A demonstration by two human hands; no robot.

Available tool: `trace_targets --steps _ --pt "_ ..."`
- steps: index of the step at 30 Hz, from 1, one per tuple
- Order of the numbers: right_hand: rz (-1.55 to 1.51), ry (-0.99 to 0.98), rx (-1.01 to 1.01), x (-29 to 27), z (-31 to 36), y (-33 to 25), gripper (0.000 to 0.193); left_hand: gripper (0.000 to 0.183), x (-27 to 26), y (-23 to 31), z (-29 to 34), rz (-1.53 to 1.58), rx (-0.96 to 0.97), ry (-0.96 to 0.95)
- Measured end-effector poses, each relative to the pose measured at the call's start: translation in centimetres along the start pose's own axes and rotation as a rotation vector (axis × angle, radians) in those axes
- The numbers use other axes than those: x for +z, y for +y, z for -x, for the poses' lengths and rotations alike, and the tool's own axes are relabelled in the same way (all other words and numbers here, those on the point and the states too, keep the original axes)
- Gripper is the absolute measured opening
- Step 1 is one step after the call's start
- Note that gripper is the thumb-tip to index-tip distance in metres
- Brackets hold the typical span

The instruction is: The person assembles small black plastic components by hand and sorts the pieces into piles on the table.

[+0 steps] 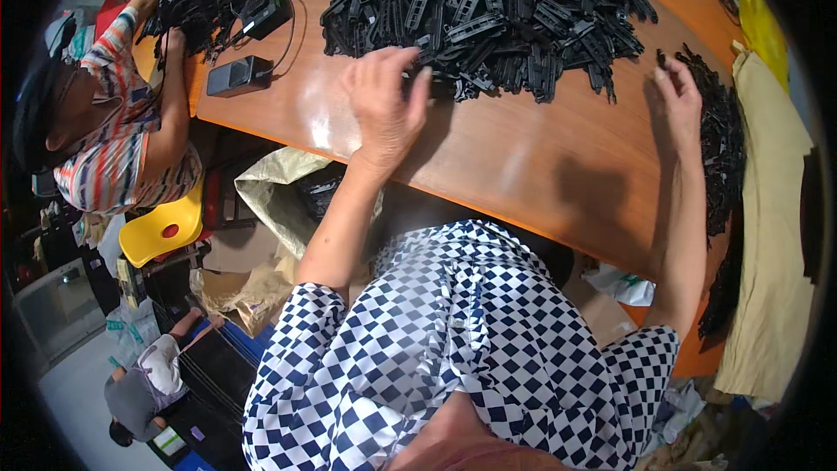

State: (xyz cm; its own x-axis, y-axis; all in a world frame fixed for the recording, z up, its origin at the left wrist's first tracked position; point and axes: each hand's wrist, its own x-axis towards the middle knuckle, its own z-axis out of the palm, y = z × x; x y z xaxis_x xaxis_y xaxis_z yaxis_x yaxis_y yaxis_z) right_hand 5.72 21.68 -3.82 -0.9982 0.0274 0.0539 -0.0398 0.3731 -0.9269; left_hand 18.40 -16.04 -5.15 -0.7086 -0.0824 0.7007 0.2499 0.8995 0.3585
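A large heap of slim black plastic parts covers the far middle of the wooden table. My left hand hovers at the near edge of this heap, its fingers bent and the thumb apart, with nothing visible in it. At the right side of the table, my right hand is closed in a pinch, and a small black piece shows at its fingertips. Right beside that hand lies a second, longer pile of similar black parts along the table's right edge.
A black adapter box and a black cabled device lie on the table's left. A co-worker in a striped shirt reaches over the far left corner. An open woven sack and a yellow stool stand below the table edge.
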Motion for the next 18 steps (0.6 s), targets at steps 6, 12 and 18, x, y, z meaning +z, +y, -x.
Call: trace_targets --steps 6,12,18 --pt "-0.325 -0.208 0.113 4.8 7.9 0.6 0.023 0.032 2.7 -0.7 -1.6 -0.096 0.220 -0.144" --pt "-0.402 -0.373 0.102 8.5 10.9 0.9 0.020 0.022 2.4 -1.6 -3.1 0.003 0.228 -0.233" --pt "-0.302 -0.338 -0.142 12.1 10.9 -2.1 0.019 0.015 2.5 -0.1 -2.1 0.530 -0.385 -0.290"
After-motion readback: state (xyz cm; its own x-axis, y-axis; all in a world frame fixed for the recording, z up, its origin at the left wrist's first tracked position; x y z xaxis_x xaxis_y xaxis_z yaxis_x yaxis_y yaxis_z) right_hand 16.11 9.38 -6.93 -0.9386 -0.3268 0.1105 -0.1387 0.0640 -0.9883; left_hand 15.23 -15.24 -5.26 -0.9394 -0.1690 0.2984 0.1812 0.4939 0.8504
